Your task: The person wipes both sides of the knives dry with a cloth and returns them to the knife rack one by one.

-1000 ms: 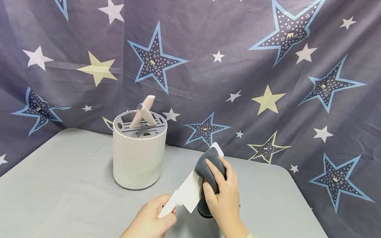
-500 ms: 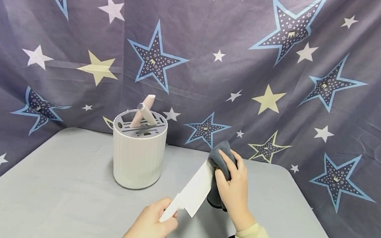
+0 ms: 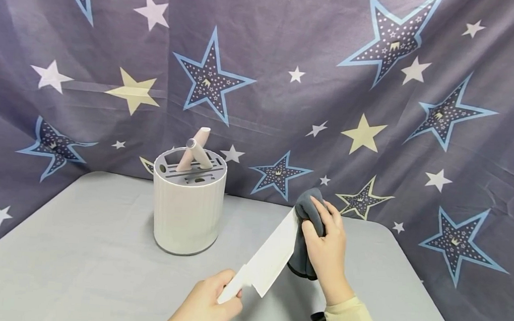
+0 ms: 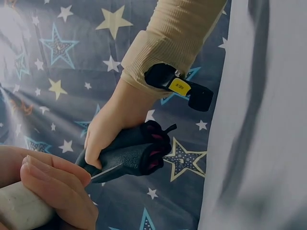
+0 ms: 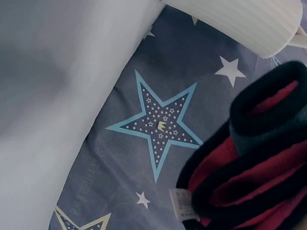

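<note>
My left hand grips the white handle of a broad-bladed kitchen knife, a cleaver-like shape, held above the table with the blade slanting up to the right. My right hand holds a folded dark grey cloth at the blade's far end, hiding the tip. In the left wrist view, the handle lies in my left fingers, and the blade shows as a thin edge against the cloth. The right wrist view shows the cloth's red inner layers and dark borders; my right fingers are hidden there.
A white ribbed knife block stands on the grey table, left of the knife. Two pale pink handles cross out of its slotted top. A star-patterned curtain hangs behind the table and along its sides.
My right hand and the cloth have slid rightward along the blade to its far end, so more of the blade shows. My left hand and the knife have shifted slightly right and down.
</note>
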The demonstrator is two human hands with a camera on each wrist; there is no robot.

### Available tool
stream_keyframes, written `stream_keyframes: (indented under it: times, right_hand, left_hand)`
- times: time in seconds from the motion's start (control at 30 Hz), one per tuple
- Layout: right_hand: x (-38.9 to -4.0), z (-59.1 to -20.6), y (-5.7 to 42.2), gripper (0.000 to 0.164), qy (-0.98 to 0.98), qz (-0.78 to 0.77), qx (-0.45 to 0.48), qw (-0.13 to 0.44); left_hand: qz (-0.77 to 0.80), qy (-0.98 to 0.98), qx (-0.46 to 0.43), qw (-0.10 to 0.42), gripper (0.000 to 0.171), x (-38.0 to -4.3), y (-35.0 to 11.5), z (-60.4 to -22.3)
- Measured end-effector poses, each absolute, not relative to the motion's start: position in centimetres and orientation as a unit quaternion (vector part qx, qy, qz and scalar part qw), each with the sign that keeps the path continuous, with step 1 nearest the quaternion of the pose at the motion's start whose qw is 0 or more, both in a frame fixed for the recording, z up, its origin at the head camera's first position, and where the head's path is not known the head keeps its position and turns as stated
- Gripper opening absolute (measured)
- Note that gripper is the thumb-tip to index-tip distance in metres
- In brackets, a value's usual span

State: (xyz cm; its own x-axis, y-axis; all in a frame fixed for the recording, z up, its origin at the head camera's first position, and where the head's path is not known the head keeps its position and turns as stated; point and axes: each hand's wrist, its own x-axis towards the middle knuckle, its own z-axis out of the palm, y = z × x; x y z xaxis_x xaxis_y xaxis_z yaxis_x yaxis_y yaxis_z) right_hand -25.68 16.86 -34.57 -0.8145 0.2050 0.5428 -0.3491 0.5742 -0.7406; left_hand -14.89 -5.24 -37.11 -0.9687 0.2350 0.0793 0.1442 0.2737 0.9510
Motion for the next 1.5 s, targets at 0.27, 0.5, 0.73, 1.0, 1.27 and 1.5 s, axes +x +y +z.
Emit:
stream_keyframes:
  times: [0.27,0.5,0.73,1.0,1.27,1.5]
  right_hand:
    - [-24.9,-35.7,15.7,0.05,-0.813,0.4,0.098,0.412]
    - [-23.8,-36.4,14.3,0.052,-0.803,0.349,0.145,0.461]
    - [-22.2,-37.0,12.7,0.054,-0.791,0.318,0.188,0.488]
    - [-20.7,-37.8,11.7,0.055,-0.794,0.318,0.216,0.472]
    - [-19.5,-38.5,10.7,0.056,-0.783,0.301,0.255,0.481]
    - [-19.0,-38.9,10.4,0.055,-0.77,0.282,0.28,0.5]
  left_hand:
    - [0.607,0.785,0.115,0.05,0.01,-14.9,-5.2,-37.1]
    - [0.629,0.769,0.098,0.053,0.009,-14.9,-5.3,-36.8]
    - [0.657,0.747,0.081,0.061,0.006,-14.8,-5.5,-36.1]
    - [0.672,0.733,0.077,0.075,0.007,-14.8,-5.7,-35.7]
    - [0.681,0.726,0.058,0.081,0.009,-15.0,-5.8,-35.6]
    - [0.666,0.739,0.069,0.079,0.009,-15.2,-6.2,-35.4]
